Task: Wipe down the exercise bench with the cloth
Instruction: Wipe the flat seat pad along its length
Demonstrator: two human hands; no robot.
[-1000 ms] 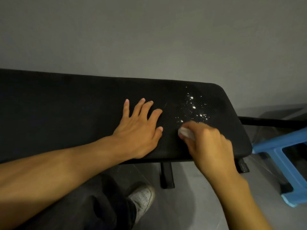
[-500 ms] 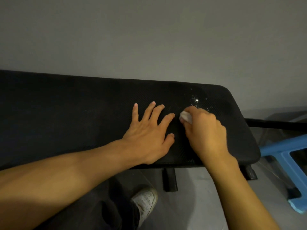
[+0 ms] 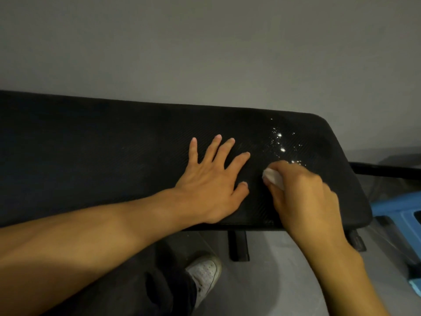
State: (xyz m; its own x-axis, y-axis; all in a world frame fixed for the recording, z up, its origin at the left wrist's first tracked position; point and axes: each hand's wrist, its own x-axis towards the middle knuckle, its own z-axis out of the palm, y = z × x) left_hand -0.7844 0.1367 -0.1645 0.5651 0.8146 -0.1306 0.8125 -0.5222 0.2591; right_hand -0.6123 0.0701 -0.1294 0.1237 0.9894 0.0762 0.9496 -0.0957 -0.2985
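The long black padded table (image 3: 91, 156) runs left to right along the grey wall (image 3: 205, 53). Its long axis dips slightly toward the right, where it finishes in a rounded end, while its left part runs out of sight. Its top is dark and matt with a fine diagonal ribbed weave, and a scatter of bright glistening specks (image 3: 279, 135) sits near the far side of the right end. The left hand (image 3: 211, 185) lies flat on the padding near the middle of what shows, its grip wide, with the fingers straight and fanned toward the wall. Just to its right, the right hand (image 3: 303, 201) rests on the surface with its fingers curled, its grip holding a small white cloth (image 3: 272, 177). Only a bunched corner of the cloth pokes out on the thumb side, against the padding just short of the specks. A black leg (image 3: 238, 245) drops from the near edge to the grey floor (image 3: 284, 270). A white shoe (image 3: 205, 274) stands below, and a blue stool (image 3: 401, 215) is just past the right end.
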